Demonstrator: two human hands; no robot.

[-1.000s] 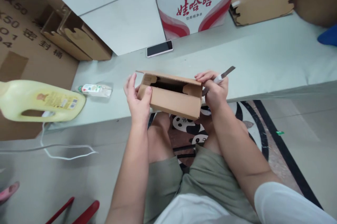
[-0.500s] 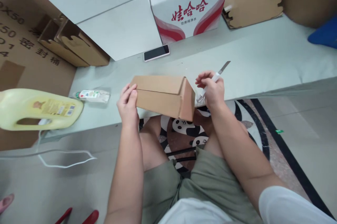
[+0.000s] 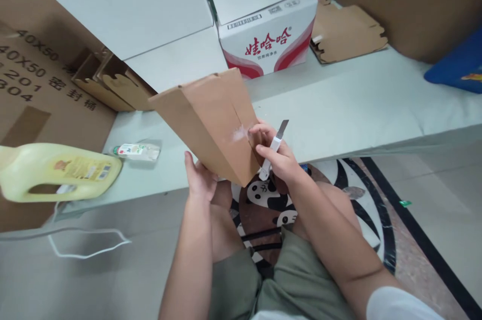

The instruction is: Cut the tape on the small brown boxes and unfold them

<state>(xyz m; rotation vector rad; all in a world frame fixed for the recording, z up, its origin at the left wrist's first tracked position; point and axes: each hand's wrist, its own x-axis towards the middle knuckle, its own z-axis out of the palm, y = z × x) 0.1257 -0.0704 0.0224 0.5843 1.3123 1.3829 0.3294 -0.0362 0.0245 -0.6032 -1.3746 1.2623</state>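
A small brown cardboard box point(image 3: 211, 122) is tipped up on end above the front edge of the pale green table point(image 3: 357, 104). My left hand point(image 3: 199, 179) supports it from below, fingers mostly hidden behind the box. My right hand point(image 3: 276, 157) presses against the box's right face while gripping a white utility knife point(image 3: 274, 147), whose blade points up and to the right. A whitish scuff shows on the box next to my right fingers.
A yellow jug point(image 3: 56, 169) lies at the left, a small clear bottle point(image 3: 137, 150) beside it. White boxes and a red-and-white carton point(image 3: 269, 44) stand at the back, with folded cardboard point(image 3: 344, 31) and a blue object point(image 3: 457, 64) at the right. A panda-patterned seat shows between my knees.
The box went from lying flat and closed on the table edge to being lifted and stood on end. My right hand, still holding the knife, moved left onto the box.
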